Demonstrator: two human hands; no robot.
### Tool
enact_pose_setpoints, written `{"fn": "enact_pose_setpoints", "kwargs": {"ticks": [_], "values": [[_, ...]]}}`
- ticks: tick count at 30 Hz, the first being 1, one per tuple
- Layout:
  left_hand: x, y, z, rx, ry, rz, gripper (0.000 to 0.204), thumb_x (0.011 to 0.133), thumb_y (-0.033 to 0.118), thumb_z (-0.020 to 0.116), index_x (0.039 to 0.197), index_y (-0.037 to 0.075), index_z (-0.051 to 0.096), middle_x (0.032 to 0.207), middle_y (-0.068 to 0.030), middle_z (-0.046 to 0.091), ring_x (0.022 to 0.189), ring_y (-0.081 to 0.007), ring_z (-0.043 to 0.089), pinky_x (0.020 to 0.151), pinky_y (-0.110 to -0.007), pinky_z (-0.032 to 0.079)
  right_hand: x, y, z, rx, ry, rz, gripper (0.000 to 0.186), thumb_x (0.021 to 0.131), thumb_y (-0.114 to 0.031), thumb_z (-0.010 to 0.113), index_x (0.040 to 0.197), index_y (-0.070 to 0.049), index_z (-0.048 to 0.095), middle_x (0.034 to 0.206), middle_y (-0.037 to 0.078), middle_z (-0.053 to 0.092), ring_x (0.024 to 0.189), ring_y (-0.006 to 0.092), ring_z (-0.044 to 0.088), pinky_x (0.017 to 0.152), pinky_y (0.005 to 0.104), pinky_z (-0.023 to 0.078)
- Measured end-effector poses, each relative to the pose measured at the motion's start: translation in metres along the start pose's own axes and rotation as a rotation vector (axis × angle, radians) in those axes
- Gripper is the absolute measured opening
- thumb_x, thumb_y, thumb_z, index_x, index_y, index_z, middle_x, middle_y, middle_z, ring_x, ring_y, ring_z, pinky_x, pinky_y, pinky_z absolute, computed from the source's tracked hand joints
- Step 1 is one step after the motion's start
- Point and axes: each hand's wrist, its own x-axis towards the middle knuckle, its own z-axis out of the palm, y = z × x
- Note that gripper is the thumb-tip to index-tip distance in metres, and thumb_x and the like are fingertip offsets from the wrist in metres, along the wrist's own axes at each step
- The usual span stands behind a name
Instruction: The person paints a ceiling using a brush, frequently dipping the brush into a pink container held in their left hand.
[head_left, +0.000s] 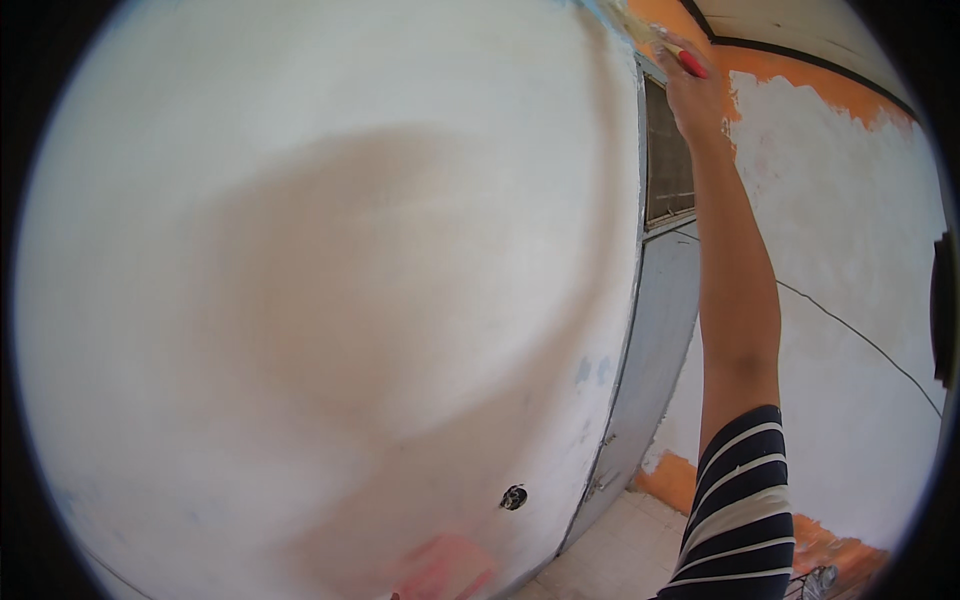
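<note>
My right hand (690, 85) is raised high at the upper right, closed on a paintbrush (690, 60) with a red handle. The bristles are against the top edge of the white wall (440, 240), beside a light blue strip and orange paint near the door frame. The shadows of my arm and head fall on the wall. My left hand is not in view; a pinkish patch (445, 565) shows low on the wall, too unclear to identify.
A grey door (645, 330) with a dark screened panel (668, 150) stands right of the wall. Beyond it is a patchily painted white-and-orange wall (840, 200) with a hanging wire. A round socket hole (514, 497), tiled floor (610, 550) and dark object (940, 310) at the right edge also show.
</note>
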Motion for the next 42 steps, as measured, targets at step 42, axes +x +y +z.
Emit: {"fn": "enact_pose_setpoints", "kwargs": {"ticks": [42], "values": [[-0.007, -0.011, -0.02, -0.055, 0.038, -0.026, 0.049, 0.095, 0.039, 0.05, 0.131, 0.005, 0.05, 0.128, -0.0111, 0.058, 0.119, -0.0246, 0.055, 0.103, -0.042, 0.043, -0.046, -0.033, -0.063, 0.123, -0.7, 0.454, 0.009, 0.084, 0.002, 0.061, 0.087, -0.006, 0.065, 0.119, 0.01, 0.065, 0.112, 0.0155, 0.058, 0.098, 0.0267, 0.047]]}}
